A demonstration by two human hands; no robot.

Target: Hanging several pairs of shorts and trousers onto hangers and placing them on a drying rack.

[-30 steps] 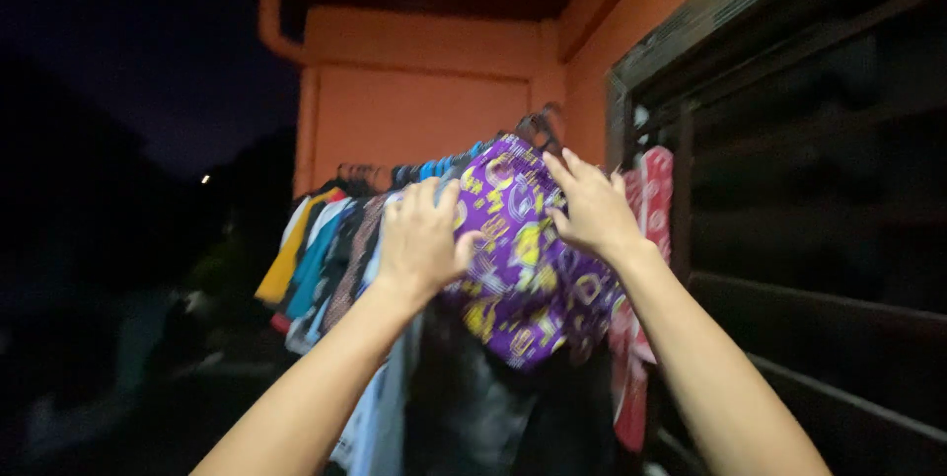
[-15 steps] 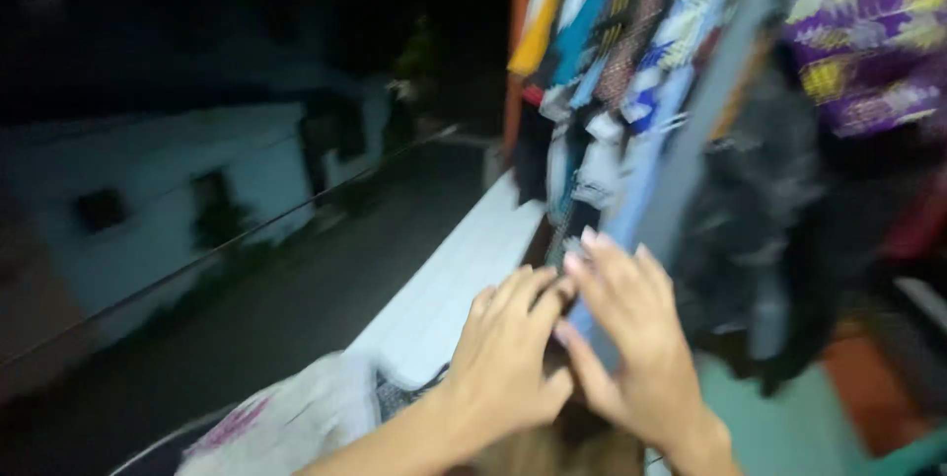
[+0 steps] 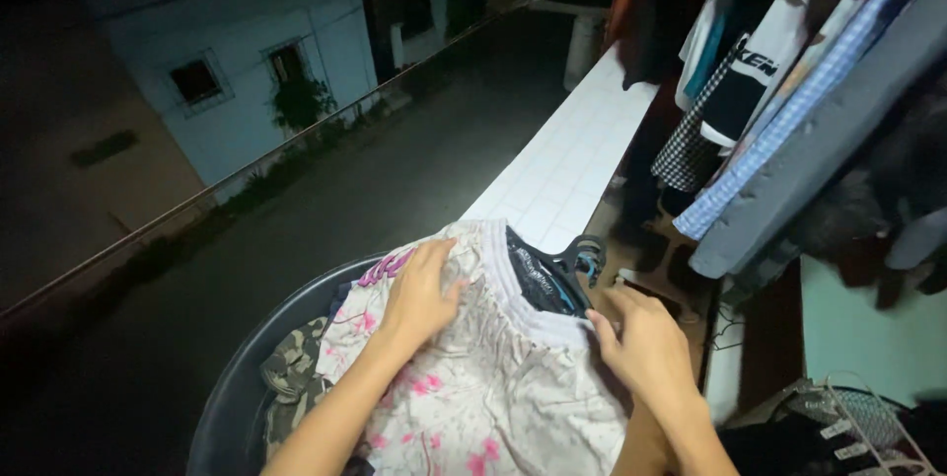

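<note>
A dark round basin (image 3: 227, 392) at the bottom holds a heap of laundry. On top lies a white garment with pink flowers (image 3: 473, 387) and an elastic waistband. My left hand (image 3: 422, 289) presses flat on this garment near its upper left, fingers together. My right hand (image 3: 646, 348) grips the garment's waistband at its right end. A dark garment on a black hanger (image 3: 564, 269) lies just behind the waistband, between my hands. A camouflage cloth (image 3: 291, 367) shows at the basin's left side.
A white tiled ledge (image 3: 567, 155) runs away from the basin. Several hung clothes (image 3: 789, 91) crowd the upper right. Beyond the ledge are a dark street and a pale blue house (image 3: 247, 72). A wire rack (image 3: 858, 427) sits at the bottom right.
My view has swung down from the hanging purple garment to the basin. Both hands have dropped from the clothes line and now rest on the flowered garment.
</note>
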